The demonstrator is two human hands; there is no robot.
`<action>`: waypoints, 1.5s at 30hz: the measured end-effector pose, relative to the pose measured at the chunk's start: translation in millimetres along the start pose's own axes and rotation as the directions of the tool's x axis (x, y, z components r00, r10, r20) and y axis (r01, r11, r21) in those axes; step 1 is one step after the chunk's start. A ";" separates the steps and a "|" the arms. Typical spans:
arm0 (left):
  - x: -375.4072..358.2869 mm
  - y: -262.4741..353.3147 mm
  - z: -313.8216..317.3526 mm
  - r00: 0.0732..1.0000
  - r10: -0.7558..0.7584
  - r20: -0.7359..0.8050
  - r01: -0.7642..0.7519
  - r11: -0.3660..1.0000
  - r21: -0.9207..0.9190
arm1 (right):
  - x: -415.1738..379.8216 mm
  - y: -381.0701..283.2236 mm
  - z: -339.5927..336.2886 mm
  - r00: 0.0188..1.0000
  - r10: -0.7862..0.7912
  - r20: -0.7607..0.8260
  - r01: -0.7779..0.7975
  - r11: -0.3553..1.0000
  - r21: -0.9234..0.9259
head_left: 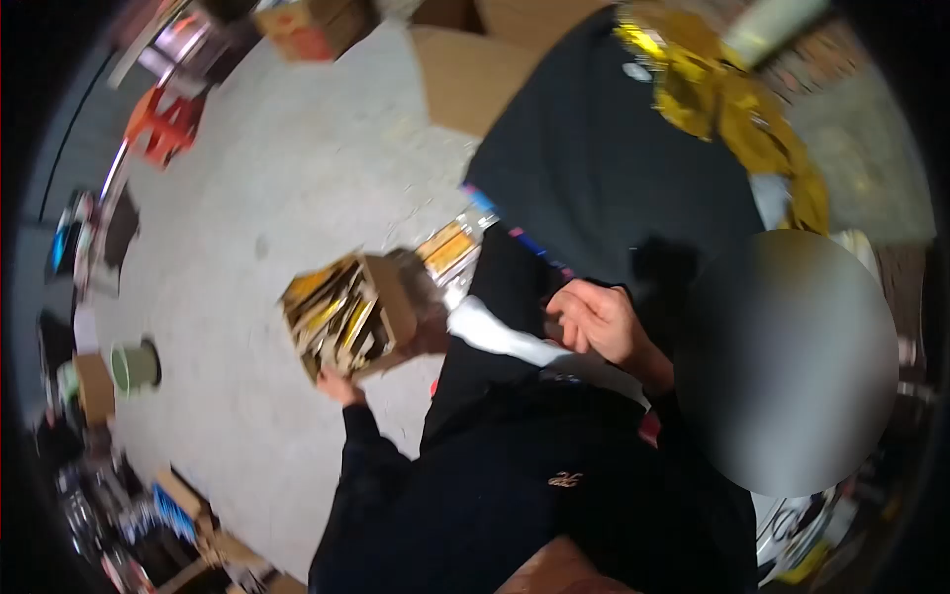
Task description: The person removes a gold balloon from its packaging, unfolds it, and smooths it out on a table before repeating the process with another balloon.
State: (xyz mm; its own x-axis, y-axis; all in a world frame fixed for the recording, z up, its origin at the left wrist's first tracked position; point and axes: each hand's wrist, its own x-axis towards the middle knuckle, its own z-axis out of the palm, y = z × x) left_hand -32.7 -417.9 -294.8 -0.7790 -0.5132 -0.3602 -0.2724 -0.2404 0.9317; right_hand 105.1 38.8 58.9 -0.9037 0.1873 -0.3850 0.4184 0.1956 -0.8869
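My left hand (341, 386) is at the lower corner of an open cardboard box (394, 297), with its fingers closed on the edge. Brown and gold-yellow flat pieces (341, 322) fill the box in a jumble. My right hand (604, 322) is above the edge of a black-covered surface (594, 168), with its fingers curled together; whatever is in them is hidden. A white strip (505, 337) lies just below it. Beside the box are orange-yellow packs in clear wrap (447, 249). A thin blue and pink strip (524, 241) runs along the dark edge towards my right hand.
Crumpled gold foil (737, 109) lies at the far right of the black surface. Cardboard boxes (465, 79), an orange-red stool (163, 127) and a green bin (134, 366) stand on the pale floor (257, 178). A round grey blur hides part of the right side.
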 end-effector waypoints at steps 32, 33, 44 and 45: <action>-365.0 176.9 594.9 -0.358 0.413 0.837 -0.575 0.609 -0.546 | 113.0 137.4 -371.5 0.555 -0.718 -0.419 -0.477 0.138 -0.868; -377.3 165.5 607.0 -0.394 0.374 0.840 -0.563 0.624 -0.542 | 111.7 135.0 -374.9 0.573 -0.691 -0.440 -0.461 0.172 -0.871; -496.7 102.0 674.1 -0.636 0.420 0.648 -0.578 0.297 -0.760 | 101.5 130.8 -417.4 0.438 -0.606 -0.664 -0.185 0.662 -0.727; -497.6 98.5 680.5 -0.664 0.387 0.640 -0.600 0.236 -0.765 | 99.8 130.0 -420.5 0.441 -0.585 -0.680 -0.160 0.695 -0.701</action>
State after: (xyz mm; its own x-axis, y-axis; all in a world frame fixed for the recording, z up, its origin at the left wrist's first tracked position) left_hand -56.1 374.5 8.6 0.0503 0.7749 0.6300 0.8348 -0.3789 0.3993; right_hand 107.5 487.7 12.4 -0.5819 0.6230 0.5227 0.4989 0.7811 -0.3755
